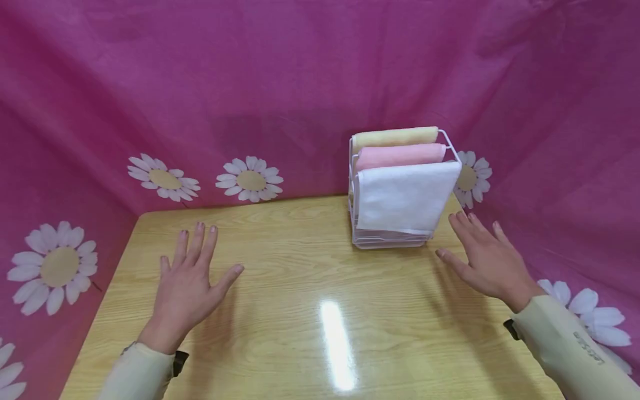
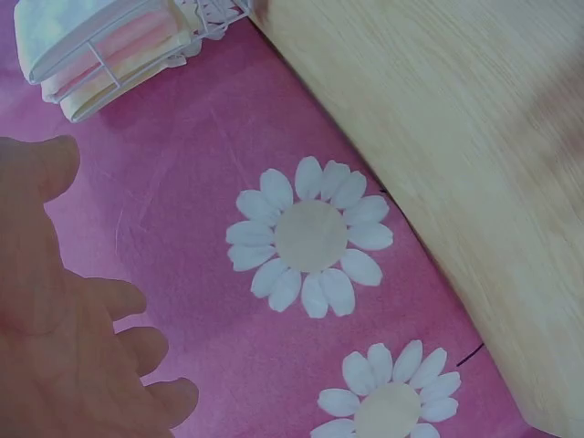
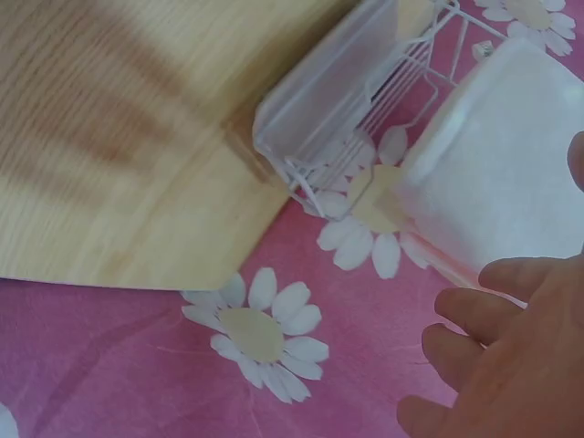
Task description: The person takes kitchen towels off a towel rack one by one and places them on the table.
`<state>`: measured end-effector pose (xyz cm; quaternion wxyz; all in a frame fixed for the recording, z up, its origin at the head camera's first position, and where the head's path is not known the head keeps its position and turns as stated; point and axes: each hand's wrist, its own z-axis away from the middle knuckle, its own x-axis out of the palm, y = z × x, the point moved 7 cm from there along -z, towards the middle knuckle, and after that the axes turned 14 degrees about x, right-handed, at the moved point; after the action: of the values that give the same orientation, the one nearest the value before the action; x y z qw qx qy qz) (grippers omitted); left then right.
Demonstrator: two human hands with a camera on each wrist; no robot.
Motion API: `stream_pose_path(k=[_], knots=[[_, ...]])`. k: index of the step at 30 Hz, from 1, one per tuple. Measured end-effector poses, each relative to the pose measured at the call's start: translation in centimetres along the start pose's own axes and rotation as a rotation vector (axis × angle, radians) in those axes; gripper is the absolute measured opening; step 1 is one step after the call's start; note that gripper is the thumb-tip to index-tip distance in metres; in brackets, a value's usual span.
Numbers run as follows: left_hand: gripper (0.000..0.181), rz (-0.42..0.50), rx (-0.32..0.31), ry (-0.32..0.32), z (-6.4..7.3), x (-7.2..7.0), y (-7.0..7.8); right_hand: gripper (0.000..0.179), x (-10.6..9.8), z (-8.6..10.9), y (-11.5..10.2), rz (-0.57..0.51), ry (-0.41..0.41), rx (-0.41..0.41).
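Over the left part of the wooden table, my left hand (image 1: 187,286) is spread palm down with nothing in it. My right hand (image 1: 487,258) is likewise spread and holds nothing; it is nearest to a white wire rack (image 1: 387,243) at the table's back right. Three folded cloths hang on the rack. A white towel (image 1: 407,197) is at the front, a pink towel (image 1: 400,155) in the middle and a pale yellow towel (image 1: 395,136) at the back. In the right wrist view, the fingers overlap the lower edge of the white towel (image 3: 511,164).
The wooden table (image 1: 280,266) has a light grain and a bright glare streak in front. Pink cloth (image 1: 280,66) printed with white daisies encloses it at the back and both sides. A clear plastic tray (image 3: 328,87) shows at the rack's base.
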<state>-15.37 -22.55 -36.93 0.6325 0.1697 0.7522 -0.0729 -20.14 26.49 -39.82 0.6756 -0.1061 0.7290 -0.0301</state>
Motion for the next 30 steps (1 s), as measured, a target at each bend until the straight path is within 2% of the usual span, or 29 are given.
stream_pose_path(k=[10, 21, 30], knots=[[0.088, 0.026, 0.027, 0.032, -0.7, 0.1, 1.0, 0.076, 2.8, -1.1, 0.4, -0.049, -0.042, 0.016], [0.085, 0.062, 0.082, 0.095, -2.1, 0.2, 2.8, 0.078, 6.3, -2.3, 1.0, -0.138, -0.137, 0.057], [0.084, 0.132, 0.1, 0.116, -3.4, 0.2, 4.3, 0.077, 8.4, -3.0, 1.0, -0.173, -0.132, 0.054]])
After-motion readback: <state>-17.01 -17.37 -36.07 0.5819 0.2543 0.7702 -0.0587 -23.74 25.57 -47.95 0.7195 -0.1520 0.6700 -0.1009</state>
